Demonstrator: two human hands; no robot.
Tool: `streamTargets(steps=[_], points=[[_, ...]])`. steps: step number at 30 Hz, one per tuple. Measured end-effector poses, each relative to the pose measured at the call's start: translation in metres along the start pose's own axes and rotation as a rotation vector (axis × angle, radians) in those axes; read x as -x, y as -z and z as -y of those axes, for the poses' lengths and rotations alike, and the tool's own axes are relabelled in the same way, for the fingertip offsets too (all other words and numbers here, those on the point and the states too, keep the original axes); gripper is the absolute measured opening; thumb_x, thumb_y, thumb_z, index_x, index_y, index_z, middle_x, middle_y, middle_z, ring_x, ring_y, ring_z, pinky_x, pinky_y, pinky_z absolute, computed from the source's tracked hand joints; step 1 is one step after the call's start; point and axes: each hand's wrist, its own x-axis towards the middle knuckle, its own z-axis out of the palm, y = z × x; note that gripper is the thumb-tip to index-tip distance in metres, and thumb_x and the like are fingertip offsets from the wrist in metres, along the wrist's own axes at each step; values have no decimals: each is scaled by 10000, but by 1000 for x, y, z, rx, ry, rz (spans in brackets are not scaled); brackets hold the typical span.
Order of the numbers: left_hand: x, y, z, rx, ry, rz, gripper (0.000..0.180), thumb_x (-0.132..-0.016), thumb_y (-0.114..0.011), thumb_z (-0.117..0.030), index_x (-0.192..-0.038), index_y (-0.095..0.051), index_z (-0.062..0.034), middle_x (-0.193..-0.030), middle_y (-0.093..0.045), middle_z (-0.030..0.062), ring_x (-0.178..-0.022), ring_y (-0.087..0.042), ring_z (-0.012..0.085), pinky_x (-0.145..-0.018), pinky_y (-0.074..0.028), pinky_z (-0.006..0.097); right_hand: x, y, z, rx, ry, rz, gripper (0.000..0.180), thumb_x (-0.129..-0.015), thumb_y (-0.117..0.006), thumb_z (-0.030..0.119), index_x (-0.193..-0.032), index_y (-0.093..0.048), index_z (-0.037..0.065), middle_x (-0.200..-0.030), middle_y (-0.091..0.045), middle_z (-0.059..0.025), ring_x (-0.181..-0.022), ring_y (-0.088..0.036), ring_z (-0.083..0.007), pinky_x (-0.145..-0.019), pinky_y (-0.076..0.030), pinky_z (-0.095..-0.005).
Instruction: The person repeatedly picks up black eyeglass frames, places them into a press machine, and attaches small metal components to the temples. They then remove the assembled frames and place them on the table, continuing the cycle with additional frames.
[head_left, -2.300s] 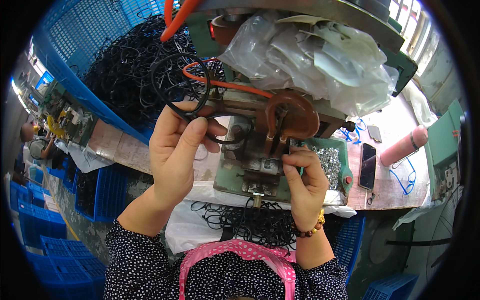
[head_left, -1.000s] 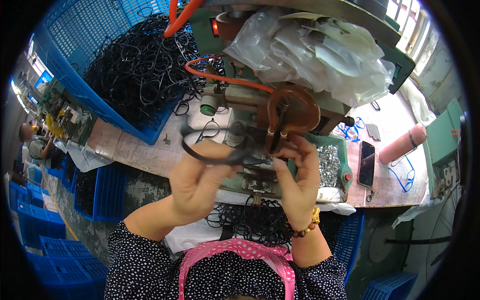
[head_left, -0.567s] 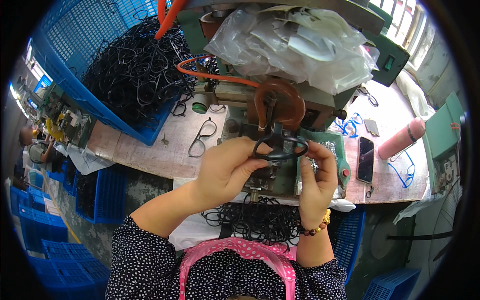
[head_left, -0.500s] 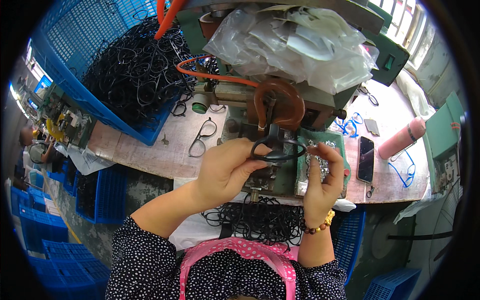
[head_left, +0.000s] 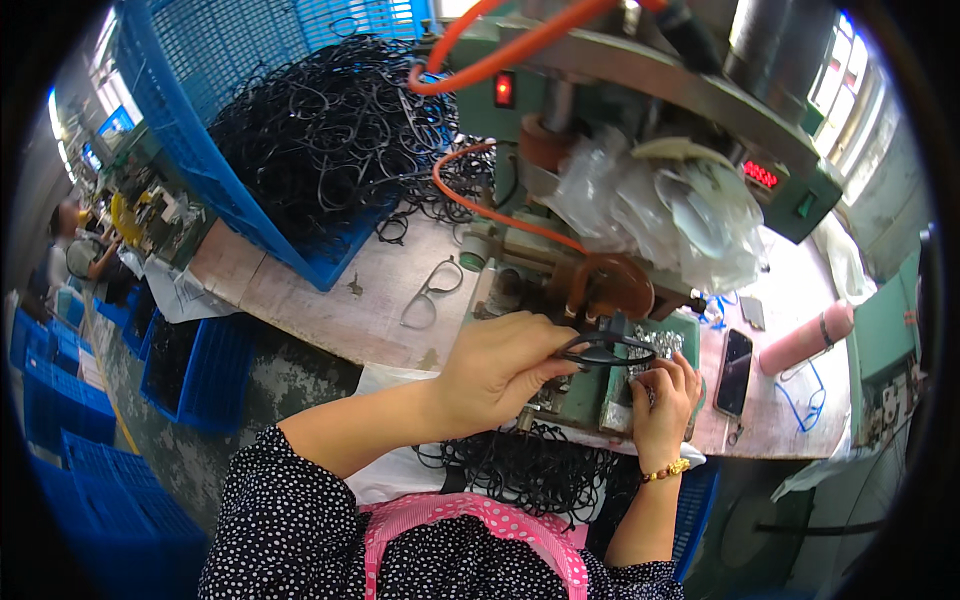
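My left hand (head_left: 510,370) pinches a black eyeglass frame (head_left: 605,352) by one end, in front of the press. The frame is tilted, so its rims look narrow. Close to the frame's other end, my right hand (head_left: 662,405) rests at a green tray (head_left: 690,328) of small shiny metal pieces (head_left: 655,346). Its fingers are curled together, and what they hold, if anything, is too small to make out. A brown curved clamp part (head_left: 615,285) of the green press (head_left: 525,150) stands just behind the frame.
A blue crate (head_left: 190,180) heaped with black frames (head_left: 320,140) stands at the far left. One loose frame (head_left: 432,292) lies on the table. Plastic bags (head_left: 660,205) hang on the press. At right are a phone (head_left: 733,372) and pink bottle (head_left: 808,338). More black frames (head_left: 530,465) lie near my lap.
My head view has shifted, so the press shows more fully. My right hand has moved from the frame's end down to the tray, its fingers curling. The frame is tilted flatter.
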Motion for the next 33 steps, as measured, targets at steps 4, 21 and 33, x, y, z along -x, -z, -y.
streamTargets(steps=[4, 21, 33], points=[[0, -2, -1, -2, 15, -37, 234, -875, -714, -43, -1094, -666, 21, -882, -656, 145, -783, -647, 329, -690, -507, 394, -8, -10, 2, -114, -34, -73, 80, -862, -685, 78, -921, -635, 58, -1051, -676, -85, -1188, -568, -331, -1160, -288, -538], [138, 85, 139, -777, 615, 363, 331, -829, -652, 12, -1143, -654, -92, -1269, -599, 119, -1135, -559, 367, -947, -482, 431, 0, -24, -3, -313, -112, -250, 101, -944, -608, 8, -1004, -686, 31, -894, -658, -119, -866, -608, -310, -805, -472, -409], [94, 86, 92, 143, 769, -101, 87, -972, -645, -121, -997, -609, -45, -819, -600, -31, -674, -535, 35, -597, -425, 206, 3, -29, -3, -443, -170, -251, 119, -931, -624, -1, -1008, -711, 26, -908, -722, -96, -833, -681, -263, -1120, -418, -472]])
